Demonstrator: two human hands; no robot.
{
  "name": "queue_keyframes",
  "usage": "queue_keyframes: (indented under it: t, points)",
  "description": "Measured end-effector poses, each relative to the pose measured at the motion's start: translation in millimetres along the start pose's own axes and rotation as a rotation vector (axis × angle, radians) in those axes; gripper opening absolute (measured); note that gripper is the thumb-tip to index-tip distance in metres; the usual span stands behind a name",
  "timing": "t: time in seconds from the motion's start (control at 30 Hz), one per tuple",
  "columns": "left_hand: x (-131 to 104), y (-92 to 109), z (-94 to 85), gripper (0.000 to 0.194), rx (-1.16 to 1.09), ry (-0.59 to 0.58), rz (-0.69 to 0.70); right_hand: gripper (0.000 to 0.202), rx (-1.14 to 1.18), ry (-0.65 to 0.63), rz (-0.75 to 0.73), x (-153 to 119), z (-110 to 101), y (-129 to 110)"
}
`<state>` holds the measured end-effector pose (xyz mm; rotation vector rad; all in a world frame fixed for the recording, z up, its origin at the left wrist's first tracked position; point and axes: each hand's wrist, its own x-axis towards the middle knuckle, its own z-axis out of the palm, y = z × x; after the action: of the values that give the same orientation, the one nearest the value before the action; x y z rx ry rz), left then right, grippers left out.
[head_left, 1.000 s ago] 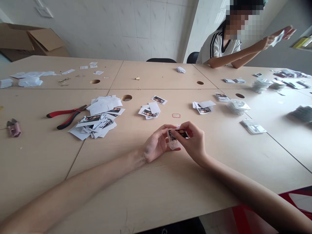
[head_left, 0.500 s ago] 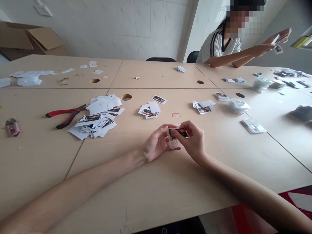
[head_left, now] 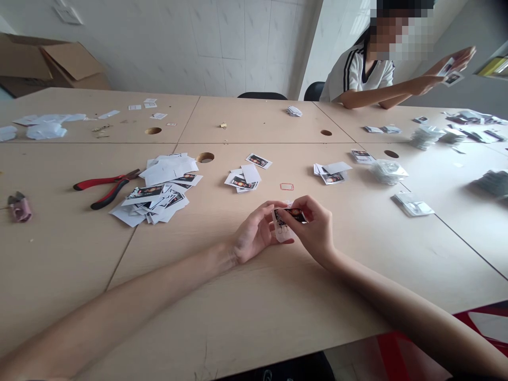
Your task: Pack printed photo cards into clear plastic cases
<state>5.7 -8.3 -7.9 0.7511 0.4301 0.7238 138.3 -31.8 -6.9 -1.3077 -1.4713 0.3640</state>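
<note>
In front of me, just above the table, my left hand (head_left: 256,233) curls its fingers around a small clear plastic bag (head_left: 283,233). Small gold-coloured rings or loops show through the plastic, though their exact kind is hard to make out. My right hand (head_left: 317,227) pinches a dark printed card (head_left: 296,214) at the bag's top between thumb and fingers. How far the card sits inside the bag cannot be told. Beyond my hands lie a small pile of printed cards (head_left: 243,180) and a single printed card (head_left: 259,161).
Red-handled pliers (head_left: 107,185) lie left, beside a large heap of cards (head_left: 159,193). More cards (head_left: 332,173) and bagged packs (head_left: 389,172) are on the right. Cutters (head_left: 19,207) rest far left. Across the table (head_left: 222,317) a person (head_left: 357,79) handles cards.
My hands keep almost the same pose, and the loops in the bag show a little differently. Across the table, the co-worker's hands have shifted slightly and more of a card shows.
</note>
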Motion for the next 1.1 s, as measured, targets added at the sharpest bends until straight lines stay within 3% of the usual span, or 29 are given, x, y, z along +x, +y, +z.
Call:
queue_keyframes:
  t: [1.1]
  points:
    - [0.0,0.9,3.1,0.015,0.030,0.021,0.003,0.011,0.000,-0.004,-0.008,0.5,0.1,1.3]
